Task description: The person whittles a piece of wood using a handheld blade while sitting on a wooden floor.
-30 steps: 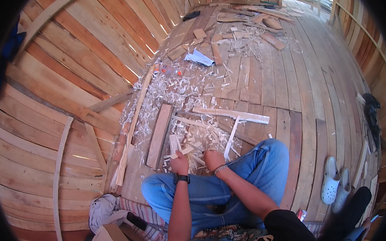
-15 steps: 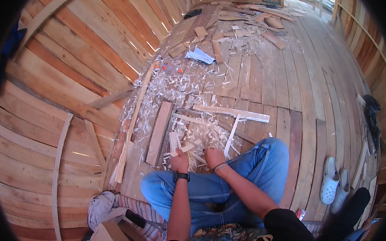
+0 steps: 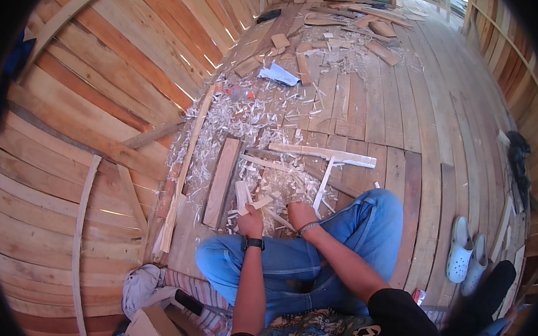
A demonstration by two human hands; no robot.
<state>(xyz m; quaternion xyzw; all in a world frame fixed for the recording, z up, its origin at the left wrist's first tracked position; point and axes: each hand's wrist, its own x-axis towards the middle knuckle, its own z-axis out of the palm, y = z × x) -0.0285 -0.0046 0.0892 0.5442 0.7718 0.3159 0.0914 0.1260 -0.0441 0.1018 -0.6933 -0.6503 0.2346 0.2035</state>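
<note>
My left hand is closed around a short pale strip of wood, which sticks out beyond the thumb and slants up to the right. To its right, my right hand makes a fist over the shavings; whatever it grips is hidden. Between and beyond the hands lies a pile of wood chips. A flat pale piece of wood rests just past my left hand, and left of that a thick reddish-brown block lies lengthwise.
Beyond the chips lies a long board, with a thin white strip against it. Curled shavings cover the floor ahead on the left, by a plank wall. Pale clogs sit at right, a cardboard box at lower left.
My right hand has shifted slightly away from me and to the right. My left hand keeps its grip on the wood strip, which has moved a little.
</note>
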